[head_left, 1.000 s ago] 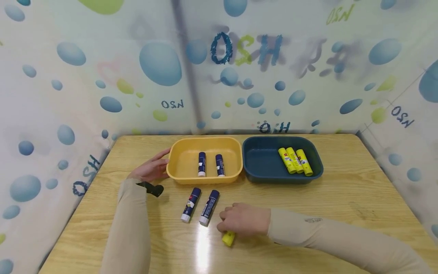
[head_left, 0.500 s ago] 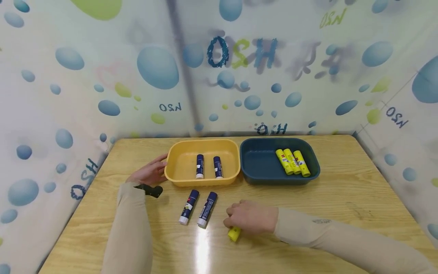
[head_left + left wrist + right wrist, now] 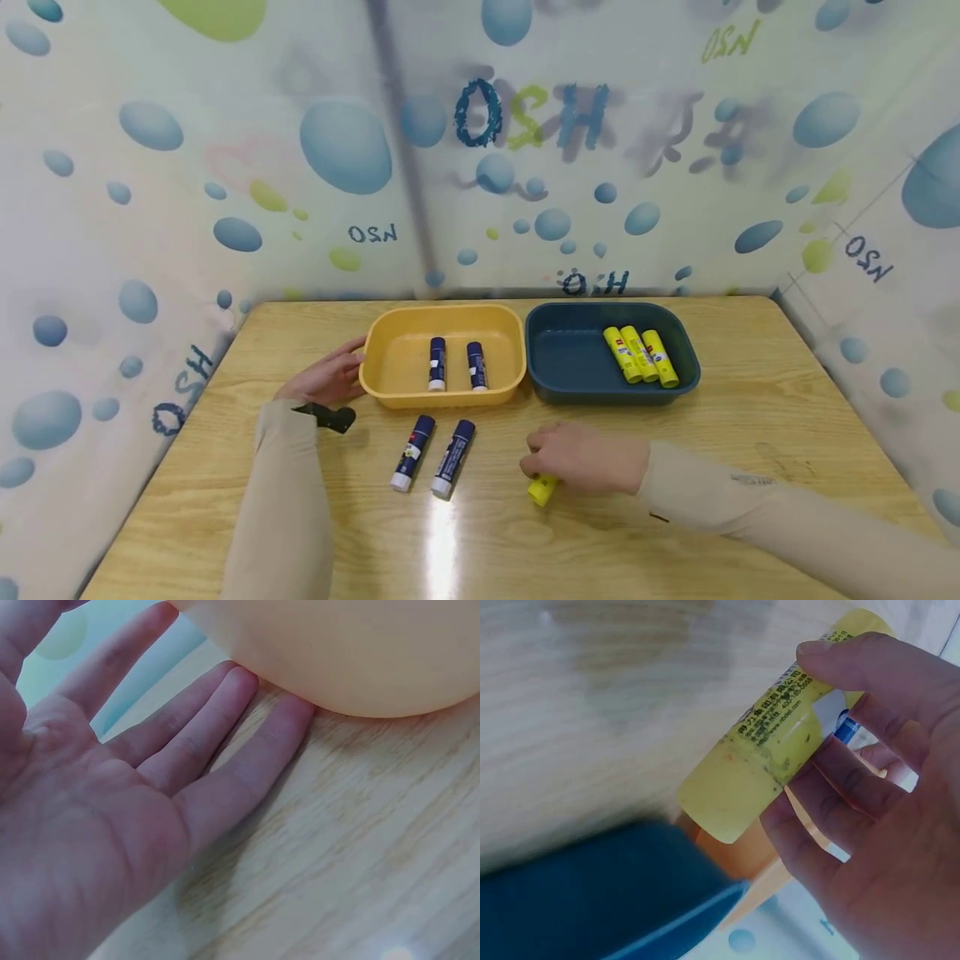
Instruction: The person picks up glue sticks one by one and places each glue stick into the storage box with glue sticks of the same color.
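Observation:
My right hand (image 3: 581, 457) holds a yellow glue stick (image 3: 761, 739) between thumb and fingers, over the table in front of the dark blue tray (image 3: 588, 392). At the left end of the orange tray (image 3: 450, 401), my left hand (image 3: 326, 377) has its fingers extended, and the left wrist view shows the fingertips (image 3: 292, 712) touching the tray's outer wall. Inside the orange tray lie two navy glue sticks with white ends, one (image 3: 437, 364) left of the other (image 3: 477, 367). Several yellow glue sticks (image 3: 640, 354) lie side by side in the dark blue tray's right part.
Two more navy glue sticks, the left one (image 3: 412, 452) and the right one (image 3: 453, 458), lie slanted on the wooden table (image 3: 780, 400) before the orange tray. Both trays stand side by side near the table's back edge, by a patterned wall (image 3: 517, 242).
My right hand has moved right and slightly away from me, carrying the yellow glue stick off from the navy ones. My left hand stays at the orange tray.

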`<state>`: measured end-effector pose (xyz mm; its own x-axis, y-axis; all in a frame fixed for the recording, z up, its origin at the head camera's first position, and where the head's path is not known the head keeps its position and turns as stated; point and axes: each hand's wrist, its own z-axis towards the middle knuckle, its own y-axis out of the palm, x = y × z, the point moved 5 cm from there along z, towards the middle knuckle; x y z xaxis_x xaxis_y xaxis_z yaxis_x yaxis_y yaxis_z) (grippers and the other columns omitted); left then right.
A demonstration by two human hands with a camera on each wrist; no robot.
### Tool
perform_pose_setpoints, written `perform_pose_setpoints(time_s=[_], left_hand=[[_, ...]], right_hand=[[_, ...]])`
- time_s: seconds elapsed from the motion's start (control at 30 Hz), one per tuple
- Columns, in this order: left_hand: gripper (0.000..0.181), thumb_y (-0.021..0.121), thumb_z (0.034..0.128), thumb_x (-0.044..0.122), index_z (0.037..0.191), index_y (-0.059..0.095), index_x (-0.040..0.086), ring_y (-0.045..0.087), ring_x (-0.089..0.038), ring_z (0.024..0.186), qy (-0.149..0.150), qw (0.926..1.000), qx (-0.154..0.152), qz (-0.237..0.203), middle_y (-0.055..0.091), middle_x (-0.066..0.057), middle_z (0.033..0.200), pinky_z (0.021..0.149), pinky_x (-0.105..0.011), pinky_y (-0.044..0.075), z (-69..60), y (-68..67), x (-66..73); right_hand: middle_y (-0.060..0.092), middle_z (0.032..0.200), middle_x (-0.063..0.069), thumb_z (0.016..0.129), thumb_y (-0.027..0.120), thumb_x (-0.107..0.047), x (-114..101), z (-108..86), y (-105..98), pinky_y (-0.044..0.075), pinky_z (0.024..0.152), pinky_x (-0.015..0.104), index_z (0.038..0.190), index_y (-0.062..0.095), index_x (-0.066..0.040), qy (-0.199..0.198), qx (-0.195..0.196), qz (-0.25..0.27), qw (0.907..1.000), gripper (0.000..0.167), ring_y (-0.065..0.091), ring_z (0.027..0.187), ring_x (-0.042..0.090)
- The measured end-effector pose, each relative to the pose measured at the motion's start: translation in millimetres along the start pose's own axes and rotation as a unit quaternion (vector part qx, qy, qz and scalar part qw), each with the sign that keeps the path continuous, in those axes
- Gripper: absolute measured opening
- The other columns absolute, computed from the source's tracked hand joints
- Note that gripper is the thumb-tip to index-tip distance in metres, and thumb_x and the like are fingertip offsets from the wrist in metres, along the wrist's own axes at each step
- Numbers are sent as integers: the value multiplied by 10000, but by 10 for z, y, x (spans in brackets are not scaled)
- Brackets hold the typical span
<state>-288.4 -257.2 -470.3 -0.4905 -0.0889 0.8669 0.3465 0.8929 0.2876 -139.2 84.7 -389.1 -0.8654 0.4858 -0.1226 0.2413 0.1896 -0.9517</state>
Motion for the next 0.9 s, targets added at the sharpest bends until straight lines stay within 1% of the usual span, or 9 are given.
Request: perform_pose_setpoints(time_s=[0.17,0.27,0.37,0.53,0.67,0.8,0.9], left_hand=[[602,454,1044,249,1563,150,239,388,-196,1271,-63,9998,78,-167,194,-82,1564,1019,-418,383,-13,15,10],[610,465,1040,257,1563,152,242,397,-187,1266,-59,9998,102,-167,203,-77,1563,1017,-410,388,-24,24,16],[622,463,1040,267,1567,133,237,406,-174,1255,-22,10000,46,-71,194,-81,1567,1017,-402,388,-39,27,19],[613,446,1046,251,1567,124,224,411,-169,1246,18,9999,-73,-152,183,-94,1566,1020,-405,381,-56,22,11],[597,429,1052,240,1566,126,217,411,-163,1250,71,9998,-152,-126,176,-96,1568,1010,-392,391,-62,35,7],[581,390,1063,216,1567,102,202,406,-161,1253,121,9997,-216,-72,165,-105,1567,1004,-384,395,-54,44,8],[577,407,1059,209,1564,128,204,413,-170,1247,79,9998,-135,-157,198,-100,1555,1006,-392,393,-47,38,7]], right_hand=[[517,841,-84,784,798,-77,111,-109,-98,433,677,241,963,681,-223,83,215,-103,9997,259,457,741,79],[524,829,-77,783,787,-54,140,-164,-191,435,676,263,949,684,-210,84,279,-219,9993,250,468,741,95],[528,828,-75,780,781,-34,167,-209,-283,440,681,273,944,683,-204,107,290,-290,9991,256,477,747,108],[545,847,-64,764,777,-5,247,-277,-405,445,681,281,939,684,-197,216,281,-371,9987,276,493,754,129],[543,852,-55,765,772,6,354,-333,-475,450,690,302,960,686,-189,354,203,-236,9989,289,488,752,144],[533,853,-50,775,787,-21,494,-393,-526,465,708,324,975,685,-182,503,129,-11,9987,277,487,755,149],[512,839,-57,788,792,-57,598,-431,-552,457,680,310,965,680,-184,600,107,214,9979,245,479,735,143]])
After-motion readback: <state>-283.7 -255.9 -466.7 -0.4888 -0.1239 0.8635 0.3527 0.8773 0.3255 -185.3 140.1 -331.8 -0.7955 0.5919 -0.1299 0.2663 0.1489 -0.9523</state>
